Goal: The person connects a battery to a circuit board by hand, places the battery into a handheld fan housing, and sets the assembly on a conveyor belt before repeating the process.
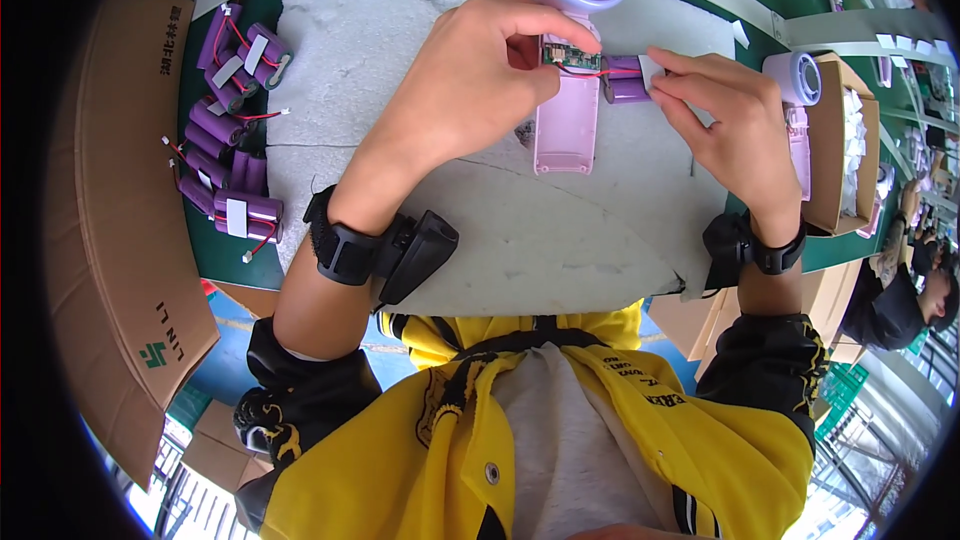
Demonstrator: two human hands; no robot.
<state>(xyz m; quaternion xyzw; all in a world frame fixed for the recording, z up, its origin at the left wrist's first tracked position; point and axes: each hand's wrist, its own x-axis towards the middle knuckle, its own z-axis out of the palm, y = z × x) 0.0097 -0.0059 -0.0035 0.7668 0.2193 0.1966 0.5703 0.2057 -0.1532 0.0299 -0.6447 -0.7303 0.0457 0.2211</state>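
Note:
A lilac handheld fan [566, 135] lies on the foam sheet with its round head away from me. Its pink handle is uncovered, and a green circuit board [585, 57] shows inside. My left hand [480, 70] is closed at the handle, index finger and thumb on either side of the board; whether a plug sits between them is hidden. To the right of the handle, my right hand [715, 105] pinches the white-labelled end of a purple battery pack [627, 90]. Red and black wires run from the pack to the board.
Several purple battery packs [235, 165] with wires lie left of the foam sheet [390, 15]. A large cardboard box [110, 220] stands at far left. On the right are another fan [795, 80] and an open carton [830, 150]. A person [900, 300] sits beyond.

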